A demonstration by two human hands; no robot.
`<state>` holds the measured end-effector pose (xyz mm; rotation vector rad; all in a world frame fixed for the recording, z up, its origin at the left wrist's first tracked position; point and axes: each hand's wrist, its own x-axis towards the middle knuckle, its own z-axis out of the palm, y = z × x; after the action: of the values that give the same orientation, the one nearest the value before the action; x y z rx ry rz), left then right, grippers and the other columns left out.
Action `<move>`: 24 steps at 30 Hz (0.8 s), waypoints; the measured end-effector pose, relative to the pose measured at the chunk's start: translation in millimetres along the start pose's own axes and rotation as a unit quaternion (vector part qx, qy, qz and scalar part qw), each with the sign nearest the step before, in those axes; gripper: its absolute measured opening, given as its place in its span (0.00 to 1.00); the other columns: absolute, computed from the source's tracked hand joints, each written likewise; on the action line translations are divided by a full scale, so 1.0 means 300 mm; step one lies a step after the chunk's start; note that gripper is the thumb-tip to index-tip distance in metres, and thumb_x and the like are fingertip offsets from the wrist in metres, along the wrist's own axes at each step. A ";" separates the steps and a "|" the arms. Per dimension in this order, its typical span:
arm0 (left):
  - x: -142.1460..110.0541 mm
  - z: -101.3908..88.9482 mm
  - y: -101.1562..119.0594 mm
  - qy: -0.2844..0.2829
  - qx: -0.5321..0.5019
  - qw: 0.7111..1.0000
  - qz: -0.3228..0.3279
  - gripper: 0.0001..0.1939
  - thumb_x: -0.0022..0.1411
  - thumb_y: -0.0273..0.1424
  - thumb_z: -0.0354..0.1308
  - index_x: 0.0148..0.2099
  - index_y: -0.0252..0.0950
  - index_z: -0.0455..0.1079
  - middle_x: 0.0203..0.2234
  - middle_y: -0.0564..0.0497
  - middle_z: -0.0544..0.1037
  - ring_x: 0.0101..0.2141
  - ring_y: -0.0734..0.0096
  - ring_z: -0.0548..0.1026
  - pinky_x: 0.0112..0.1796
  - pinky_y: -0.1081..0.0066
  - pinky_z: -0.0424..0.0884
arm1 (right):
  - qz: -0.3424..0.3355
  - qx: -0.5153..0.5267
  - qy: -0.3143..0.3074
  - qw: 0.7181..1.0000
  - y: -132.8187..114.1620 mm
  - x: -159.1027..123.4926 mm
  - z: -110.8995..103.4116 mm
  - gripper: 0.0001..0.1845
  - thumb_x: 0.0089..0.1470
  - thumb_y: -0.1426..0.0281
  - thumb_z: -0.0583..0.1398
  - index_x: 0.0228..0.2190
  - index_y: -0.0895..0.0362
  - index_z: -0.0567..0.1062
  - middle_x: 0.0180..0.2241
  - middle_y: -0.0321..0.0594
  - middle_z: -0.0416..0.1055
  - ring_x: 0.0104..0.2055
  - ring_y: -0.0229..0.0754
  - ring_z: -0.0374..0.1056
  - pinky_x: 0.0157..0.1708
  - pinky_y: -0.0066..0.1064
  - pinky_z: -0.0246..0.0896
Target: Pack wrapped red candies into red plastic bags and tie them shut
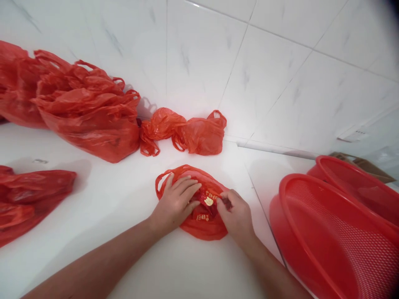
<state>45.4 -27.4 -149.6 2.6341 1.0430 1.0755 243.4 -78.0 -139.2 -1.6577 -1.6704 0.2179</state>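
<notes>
In the middle of the white table lies a red plastic carrier bag (204, 233), its mouth spread and one handle loop out to the left. Inside it show shiny red packets (208, 201) with gold lettering and a pale yellow mark. My left hand (176, 200) rests over the bag's left side, fingers stretched out and apart, thumb beside the packets. At the right side, my right hand (236, 214) is closed, with thumb and forefinger pinched at the edge of a red packet. Its other fingers are curled and partly hidden.
Two small red bags (204, 135) lie against the tiled wall. Large stuffed red bags (90, 112) stand at the back left, and another red bag (34, 197) lies at the left edge. Red plastic baskets (289, 224) stand on the right, with brown cardboard (363, 164) behind.
</notes>
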 end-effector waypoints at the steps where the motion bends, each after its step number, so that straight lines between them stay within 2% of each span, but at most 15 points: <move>1: -0.001 0.003 0.010 -0.001 -0.008 1.000 -0.002 0.20 0.62 0.32 0.54 0.56 0.38 0.60 0.51 0.43 0.72 0.54 0.56 0.65 0.58 0.45 0.43 | -0.021 0.013 -0.006 1.000 -0.009 -0.005 0.004 0.05 0.52 0.72 0.56 0.25 0.55 0.66 0.25 0.33 0.65 0.25 0.34 0.61 0.25 0.26 0.56; 2: -0.003 0.005 0.020 -0.005 -0.020 1.000 -0.002 0.20 0.62 0.33 0.53 0.56 0.37 0.59 0.51 0.43 0.71 0.55 0.55 0.64 0.58 0.45 0.42 | -0.043 0.024 -0.013 0.999 -0.018 -0.010 0.010 0.05 0.51 0.72 0.56 0.24 0.56 0.66 0.24 0.33 0.64 0.25 0.34 0.60 0.24 0.25 0.55; 4: -0.006 0.006 0.038 -0.021 -0.051 0.998 -0.005 0.15 0.63 0.31 0.51 0.52 0.38 0.63 0.46 0.46 0.74 0.53 0.59 0.66 0.58 0.46 0.42 | -0.084 0.041 -0.028 0.995 -0.031 -0.019 0.020 0.05 0.51 0.74 0.55 0.24 0.56 0.66 0.24 0.33 0.63 0.23 0.33 0.58 0.23 0.25 0.54; 6: -0.007 0.000 0.051 -0.037 -0.082 0.996 -0.014 0.07 0.64 0.28 0.49 0.42 0.38 0.67 0.38 0.51 0.77 0.47 0.64 0.70 0.58 0.49 0.43 | -0.105 0.053 -0.040 0.992 -0.039 -0.024 0.024 0.05 0.51 0.74 0.54 0.25 0.57 0.67 0.24 0.33 0.62 0.23 0.33 0.57 0.22 0.25 0.53; 9: -0.008 -0.012 0.061 -0.045 -0.104 0.993 -0.036 0.06 0.63 0.25 0.49 0.34 0.38 0.66 0.30 0.55 0.75 0.37 0.71 0.71 0.58 0.51 0.44 | -0.112 0.066 -0.050 0.990 -0.045 -0.027 0.017 0.05 0.52 0.73 0.54 0.26 0.57 0.68 0.24 0.34 0.62 0.23 0.33 0.57 0.22 0.25 0.53; 12: -0.009 -0.016 0.062 -0.042 -0.120 0.990 -0.054 0.06 0.62 0.25 0.49 0.33 0.38 0.65 0.28 0.56 0.73 0.33 0.73 0.70 0.57 0.52 0.48 | -0.109 0.082 -0.074 0.988 -0.049 -0.026 0.005 0.05 0.53 0.72 0.54 0.28 0.57 0.69 0.24 0.34 0.62 0.24 0.34 0.58 0.24 0.26 0.54; 15: -0.012 -0.010 0.059 -0.048 -0.142 0.987 -0.063 0.07 0.63 0.25 0.49 0.33 0.39 0.65 0.26 0.56 0.72 0.31 0.73 0.69 0.57 0.51 0.48 | -0.107 0.092 -0.103 0.985 -0.049 -0.024 0.001 0.06 0.54 0.71 0.54 0.25 0.56 0.67 0.24 0.34 0.60 0.24 0.34 0.57 0.23 0.27 0.52; 21: -0.014 -0.006 0.047 -0.049 -0.150 0.984 -0.088 0.09 0.63 0.34 0.51 0.31 0.38 0.67 0.24 0.57 0.72 0.29 0.73 0.69 0.57 0.52 0.48 | -0.079 0.106 -0.095 0.987 -0.044 -0.022 0.008 0.12 0.55 0.71 0.52 0.21 0.55 0.57 0.22 0.32 0.55 0.23 0.34 0.51 0.22 0.27 0.47; 24: -0.012 -0.011 0.044 -0.045 -0.155 0.983 -0.088 0.10 0.65 0.33 0.48 0.32 0.38 0.67 0.25 0.57 0.73 0.30 0.73 0.70 0.57 0.53 0.46 | -0.067 0.108 -0.103 0.987 -0.042 -0.020 0.007 0.13 0.56 0.70 0.52 0.21 0.55 0.55 0.22 0.31 0.54 0.23 0.34 0.51 0.23 0.27 0.47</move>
<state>48.9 -40.2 -144.8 2.2778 0.9791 0.9816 231.6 -84.7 -135.3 -1.3944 -1.8324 0.4993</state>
